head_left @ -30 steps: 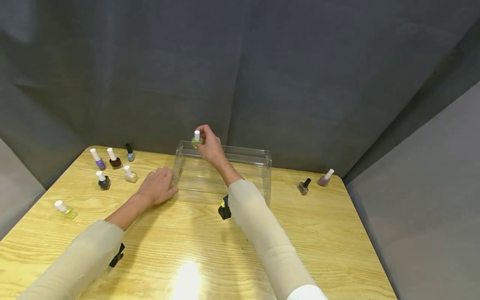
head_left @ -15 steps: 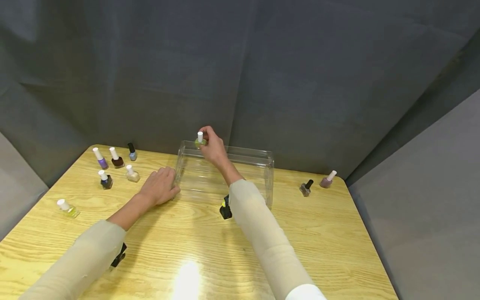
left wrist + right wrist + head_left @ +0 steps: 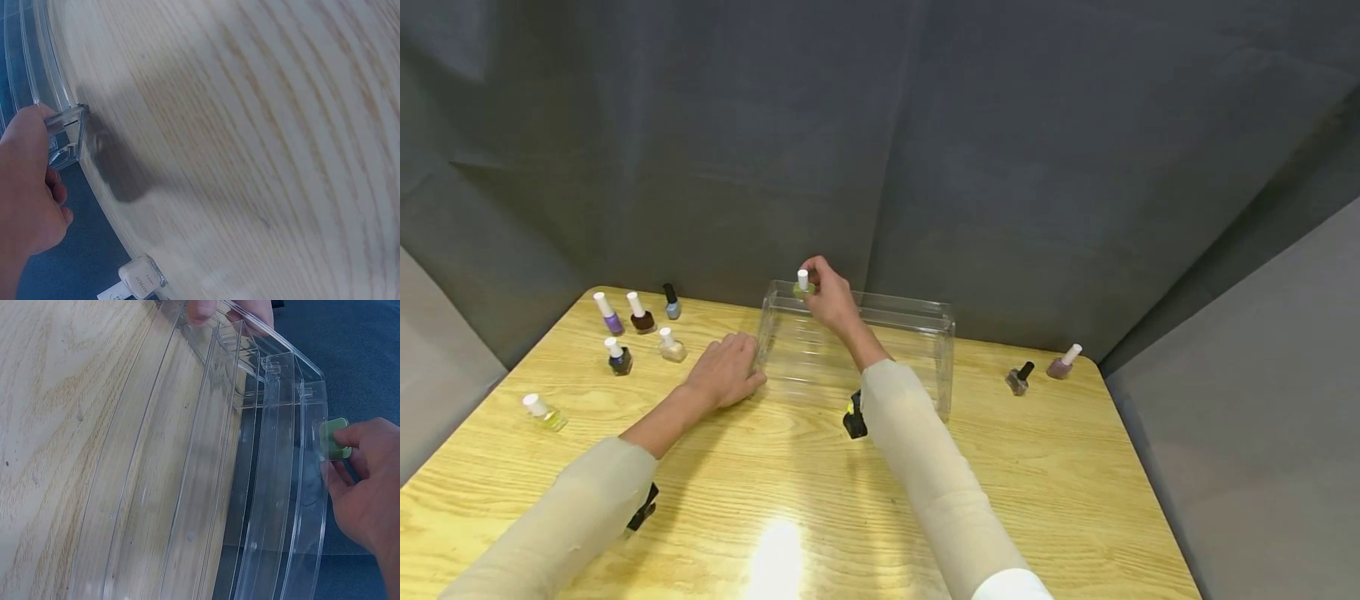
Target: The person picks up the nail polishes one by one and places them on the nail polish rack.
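A clear tiered plastic rack (image 3: 904,310) stands at the table's back edge. My right hand (image 3: 833,302) pinches a green nail polish bottle (image 3: 805,290) with a white cap, upright at the rack's back top tier, toward its left end. In the right wrist view the green bottle (image 3: 335,439) shows behind the clear top wall, with thumb and fingers on it. My left hand (image 3: 724,372) grips the rack's left end; in the left wrist view its fingers curl beside the clear end panel (image 3: 69,134).
Left of the rack are nail polish bottles: purple (image 3: 612,321), dark red (image 3: 642,320), light blue (image 3: 672,308), navy (image 3: 619,360), cream (image 3: 672,348) and yellow (image 3: 550,417). To the right are a greyish bottle (image 3: 1017,382) and a mauve one (image 3: 1060,367). A dark curtain (image 3: 1000,167) hangs behind.
The green bottle has lowered slightly toward the rack's top tier in my right hand. My left hand stays on the rack's end. The head view has shifted a little.
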`<action>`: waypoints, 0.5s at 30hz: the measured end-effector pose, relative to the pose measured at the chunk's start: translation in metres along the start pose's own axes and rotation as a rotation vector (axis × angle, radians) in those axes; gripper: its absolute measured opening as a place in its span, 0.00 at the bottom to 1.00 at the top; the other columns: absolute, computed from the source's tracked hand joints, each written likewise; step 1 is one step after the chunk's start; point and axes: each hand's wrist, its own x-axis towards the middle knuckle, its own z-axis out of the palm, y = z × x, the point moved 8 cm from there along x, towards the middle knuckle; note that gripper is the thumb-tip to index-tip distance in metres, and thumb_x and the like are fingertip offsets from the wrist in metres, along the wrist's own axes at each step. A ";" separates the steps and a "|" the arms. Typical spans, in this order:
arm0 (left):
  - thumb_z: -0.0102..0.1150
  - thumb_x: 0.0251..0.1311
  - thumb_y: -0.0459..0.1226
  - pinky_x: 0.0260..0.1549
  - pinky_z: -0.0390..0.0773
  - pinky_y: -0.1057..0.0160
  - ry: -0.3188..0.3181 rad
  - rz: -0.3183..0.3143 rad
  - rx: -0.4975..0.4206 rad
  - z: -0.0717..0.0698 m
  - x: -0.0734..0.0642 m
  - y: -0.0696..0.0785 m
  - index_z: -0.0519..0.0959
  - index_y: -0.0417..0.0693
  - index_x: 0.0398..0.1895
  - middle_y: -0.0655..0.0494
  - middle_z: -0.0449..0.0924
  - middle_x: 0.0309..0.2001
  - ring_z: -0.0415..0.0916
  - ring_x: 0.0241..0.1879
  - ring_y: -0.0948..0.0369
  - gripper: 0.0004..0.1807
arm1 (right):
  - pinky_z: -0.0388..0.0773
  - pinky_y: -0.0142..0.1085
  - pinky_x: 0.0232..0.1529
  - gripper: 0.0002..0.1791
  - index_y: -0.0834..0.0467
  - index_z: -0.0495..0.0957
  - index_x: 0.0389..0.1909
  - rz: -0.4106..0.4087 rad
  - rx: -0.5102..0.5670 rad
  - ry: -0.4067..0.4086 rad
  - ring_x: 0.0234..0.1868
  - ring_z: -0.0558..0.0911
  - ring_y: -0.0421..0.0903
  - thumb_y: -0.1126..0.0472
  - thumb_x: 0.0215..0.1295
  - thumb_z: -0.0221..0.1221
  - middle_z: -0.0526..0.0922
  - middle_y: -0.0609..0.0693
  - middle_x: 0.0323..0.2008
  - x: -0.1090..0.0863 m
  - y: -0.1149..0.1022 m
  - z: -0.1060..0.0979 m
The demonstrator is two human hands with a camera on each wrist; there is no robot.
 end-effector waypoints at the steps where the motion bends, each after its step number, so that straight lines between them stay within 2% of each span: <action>1: 0.57 0.65 0.45 0.36 0.65 0.51 -0.002 0.000 -0.003 0.000 0.000 0.000 0.67 0.41 0.42 0.45 0.70 0.43 0.65 0.40 0.49 0.17 | 0.76 0.35 0.44 0.21 0.53 0.72 0.53 0.001 -0.007 -0.006 0.44 0.80 0.44 0.74 0.63 0.61 0.83 0.50 0.45 0.000 0.000 0.001; 8: 0.57 0.66 0.46 0.38 0.67 0.50 -0.017 -0.008 -0.001 0.002 -0.001 0.003 0.68 0.39 0.46 0.44 0.71 0.46 0.67 0.43 0.48 0.20 | 0.75 0.37 0.44 0.21 0.53 0.71 0.54 -0.004 -0.071 -0.045 0.44 0.78 0.44 0.73 0.64 0.62 0.82 0.49 0.46 0.000 0.001 0.004; 15: 0.57 0.66 0.46 0.36 0.66 0.51 -0.022 -0.004 0.008 0.002 0.000 0.006 0.68 0.39 0.46 0.44 0.71 0.46 0.67 0.41 0.49 0.19 | 0.74 0.39 0.42 0.19 0.53 0.70 0.54 -0.003 -0.113 -0.070 0.42 0.75 0.46 0.72 0.66 0.60 0.79 0.50 0.45 -0.003 0.002 0.003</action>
